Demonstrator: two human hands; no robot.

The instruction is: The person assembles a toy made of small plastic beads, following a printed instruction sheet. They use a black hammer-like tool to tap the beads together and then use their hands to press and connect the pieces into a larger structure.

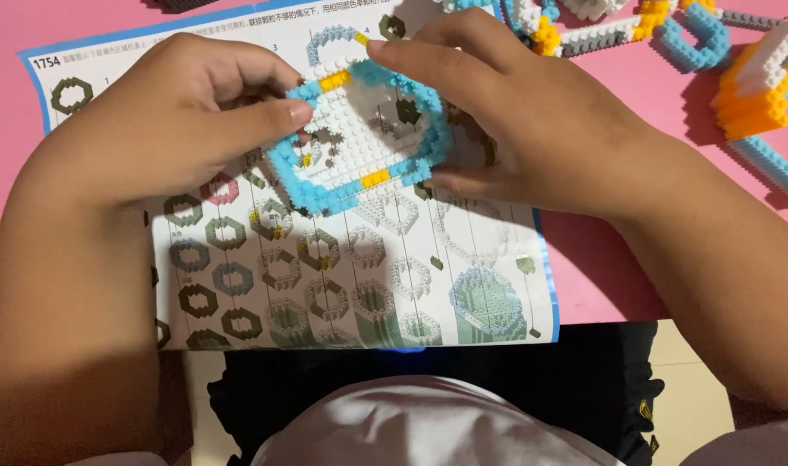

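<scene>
A flat piece built of tiny bricks [359, 142], white in the middle with a light blue rim and a few yellow bits, is held just above a printed instruction sheet [325, 276]. My left hand [178, 112] grips its left edge with thumb and fingers. My right hand [515, 121] holds its right side, the forefinger pressing on the top rim near a yellow brick. Parts of the piece are hidden under the fingers.
The sheet lies on a pink table [618, 276] and shows rows of ring-shaped building steps. Further brick assemblies lie at the upper right: a blue ring [696, 39], an orange and white block [761, 86], grey and white strips [601, 34]. My lap is below the table edge.
</scene>
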